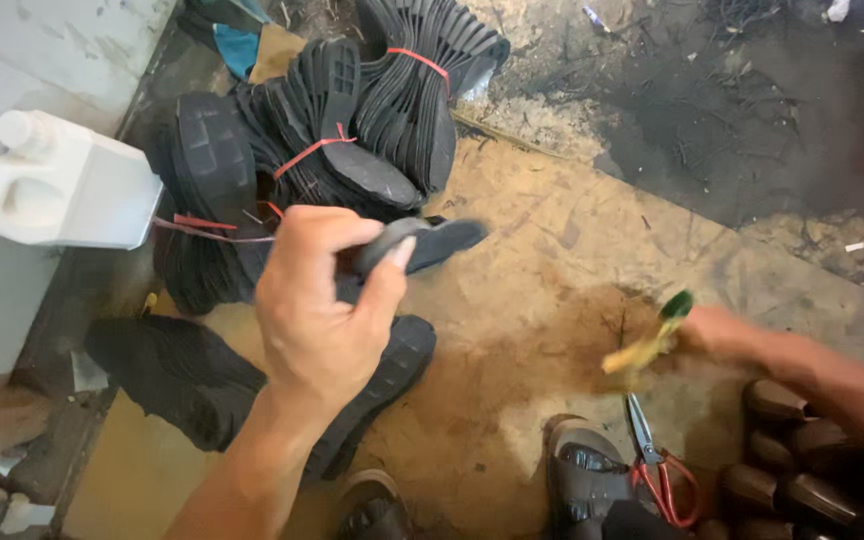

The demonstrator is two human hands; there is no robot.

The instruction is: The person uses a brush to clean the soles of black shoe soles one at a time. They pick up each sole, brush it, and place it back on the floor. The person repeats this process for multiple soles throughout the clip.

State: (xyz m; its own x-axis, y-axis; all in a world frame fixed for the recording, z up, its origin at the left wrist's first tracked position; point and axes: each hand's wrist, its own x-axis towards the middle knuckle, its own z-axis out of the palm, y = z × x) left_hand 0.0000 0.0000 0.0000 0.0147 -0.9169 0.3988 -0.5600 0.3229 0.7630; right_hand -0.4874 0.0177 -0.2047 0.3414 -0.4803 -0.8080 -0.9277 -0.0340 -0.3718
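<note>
My left hand (pixel 317 300) is raised and shut on a black rubber shoe sole (pixel 430 242), thumb on top, the sole pointing right. Behind it lie bundles of black soles (pixel 352 120) tied with red bands. My right hand (pixel 717 330) reaches in from the right, blurred by motion, and grips a small brush with a green handle and yellowish bristles (pixel 652 340) above the stained yellow-brown board (pixel 552 260). Another black sole (pixel 392 370) lies below my left hand.
A white plastic jug (pixel 62 185) stands on the grey ledge at left. Red-handled scissors (pixel 657 465) lie by a grey sandal (pixel 582 475) at the bottom. Dark brown rounded pieces (pixel 792 460) pile at lower right. Black debris covers the far floor (pixel 752 120).
</note>
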